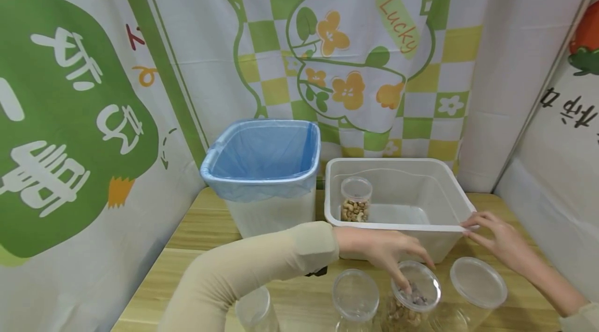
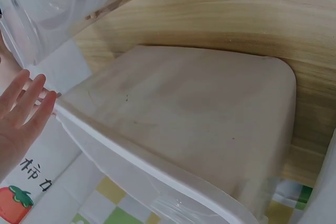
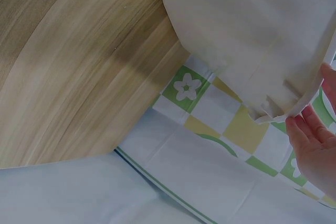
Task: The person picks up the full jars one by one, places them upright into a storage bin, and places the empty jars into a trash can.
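My left hand (image 1: 386,251) reaches over a clear lidded jar (image 1: 416,285) with nuts and a small packet-like item inside. Its thumb is near the lid's front, and the other fingers extend past the far side. In the left wrist view these fingers (image 2: 26,108) look loosely extended, apart from a clear jar (image 2: 63,9). At the front right corner of a white plastic tub (image 1: 390,227), my right hand (image 1: 498,241) pinches the rim, also seen in the right wrist view. Inside the tub's left end stands a lidded jar of cashews (image 1: 355,202).
A bin (image 1: 276,212) lined with a blue bag (image 1: 262,155) stands left of the tub. Other clear lidded jars stand along the front: one at left (image 1: 255,308), one in the middle (image 1: 355,295), one at right (image 1: 478,282). Printed curtains hang around the wooden table (image 1: 187,254).
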### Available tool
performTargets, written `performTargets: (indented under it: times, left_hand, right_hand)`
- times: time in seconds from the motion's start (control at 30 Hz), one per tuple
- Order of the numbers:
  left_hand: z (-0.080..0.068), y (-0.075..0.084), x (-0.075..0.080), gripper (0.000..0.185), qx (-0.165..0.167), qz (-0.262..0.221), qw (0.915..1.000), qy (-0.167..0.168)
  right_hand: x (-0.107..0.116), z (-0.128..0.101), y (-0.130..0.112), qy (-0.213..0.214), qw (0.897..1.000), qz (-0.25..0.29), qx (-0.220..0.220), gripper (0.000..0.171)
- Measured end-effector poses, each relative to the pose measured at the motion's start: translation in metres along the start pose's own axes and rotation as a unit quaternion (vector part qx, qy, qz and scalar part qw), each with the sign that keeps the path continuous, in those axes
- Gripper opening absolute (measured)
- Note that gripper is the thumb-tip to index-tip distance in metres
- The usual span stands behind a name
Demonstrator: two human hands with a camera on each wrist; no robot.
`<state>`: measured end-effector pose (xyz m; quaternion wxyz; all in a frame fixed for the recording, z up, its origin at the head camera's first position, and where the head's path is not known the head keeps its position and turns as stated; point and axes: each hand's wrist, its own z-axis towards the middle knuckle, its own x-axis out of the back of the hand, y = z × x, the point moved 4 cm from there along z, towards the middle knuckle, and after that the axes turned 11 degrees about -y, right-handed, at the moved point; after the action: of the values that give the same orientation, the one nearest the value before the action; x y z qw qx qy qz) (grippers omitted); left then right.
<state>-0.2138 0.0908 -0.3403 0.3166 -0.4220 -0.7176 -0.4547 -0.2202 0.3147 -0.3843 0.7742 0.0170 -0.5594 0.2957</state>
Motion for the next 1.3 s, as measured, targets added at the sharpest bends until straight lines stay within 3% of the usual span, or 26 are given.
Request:
performTargets:
  times: [0.3,0.67,1.1,1.3]
  left_hand:
    - [0.008,0.002,-0.009,0.069,-0.005,-0.022,0.999,-0.039]
    - [0.015,0.003,-0.019,0.074,0.007,0.004,0.999,-0.044]
    - [0.018,0.007,-0.011,0.066,0.002,0.074,0.9971,-0.019]
    - [0.009,0.007,0.01,0.06,-0.008,0.03,0.9992,0.024]
  right_hand:
    - [-0.001,0.0,0.002,0.001,1.0,0.002,-0.001,0.016]
    - [-0.001,-0.001,0.002,0.001,1.0,0.002,0.0,0.016]
    - [-0.001,-0.001,0.002,0.009,1.0,-0.004,0.006,0.017]
    - [-0.001,-0.001,0.003,0.019,1.0,-0.006,0.004,0.018]
